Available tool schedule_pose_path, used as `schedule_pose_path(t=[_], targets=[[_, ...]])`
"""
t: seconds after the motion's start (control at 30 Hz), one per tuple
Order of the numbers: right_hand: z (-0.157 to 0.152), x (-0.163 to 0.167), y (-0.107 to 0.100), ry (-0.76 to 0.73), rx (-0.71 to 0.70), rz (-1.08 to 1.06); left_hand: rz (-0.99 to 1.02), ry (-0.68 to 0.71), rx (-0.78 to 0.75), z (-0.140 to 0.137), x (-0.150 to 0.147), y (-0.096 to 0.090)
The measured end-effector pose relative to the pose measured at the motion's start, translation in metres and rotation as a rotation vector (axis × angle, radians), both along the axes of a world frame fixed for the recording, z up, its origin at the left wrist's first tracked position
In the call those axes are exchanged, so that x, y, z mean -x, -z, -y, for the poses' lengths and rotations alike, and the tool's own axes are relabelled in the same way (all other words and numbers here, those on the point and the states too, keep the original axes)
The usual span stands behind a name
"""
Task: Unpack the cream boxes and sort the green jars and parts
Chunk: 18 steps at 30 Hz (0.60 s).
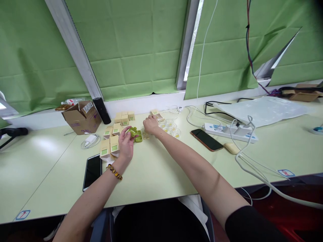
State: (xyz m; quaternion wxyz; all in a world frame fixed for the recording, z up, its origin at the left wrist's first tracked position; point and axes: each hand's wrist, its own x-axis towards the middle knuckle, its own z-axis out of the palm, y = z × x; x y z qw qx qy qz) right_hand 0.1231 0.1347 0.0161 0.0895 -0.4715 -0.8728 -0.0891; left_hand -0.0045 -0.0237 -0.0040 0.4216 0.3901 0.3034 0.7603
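Note:
My left hand [126, 145] holds a small green scalloped cup [133, 131] between thumb and fingers, tilted above the table. Just under and beside it lie more green pieces [138, 137] of the same colour. My right hand [150, 124] is closed, fingers pointing down at the table; whatever it grips is hidden. Some tiny yellowish bits [145, 135] lie below that hand. To its right stand several clear round cups [170, 126] with yellow in them. Small kraft boxes with green windows [114, 148] stand around my left hand, and an open small box [157, 115] lies behind my right.
A black phone [92, 172] lies at left near a coiled charger [91, 140]. A cardboard box [82, 117] and a black cylinder [101, 111] stand at the back left. At right are another phone [207, 139], a yellow mouse [231, 148], a power strip [230, 132] and loose cables.

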Motion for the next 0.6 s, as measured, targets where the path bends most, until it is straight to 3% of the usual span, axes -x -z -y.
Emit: schedule_pose_path(t=[0.27, 0.6], targets=[[0.003, 0.006, 0.000, 0.026, 0.014, -0.004, -0.011, -0.016, -0.013, 0.002, -0.001, -0.002], [0.018, -0.039, -0.035, 0.007, -0.176, -0.235, -0.049, -0.083, -0.073, -0.001, 0.001, -0.005]])
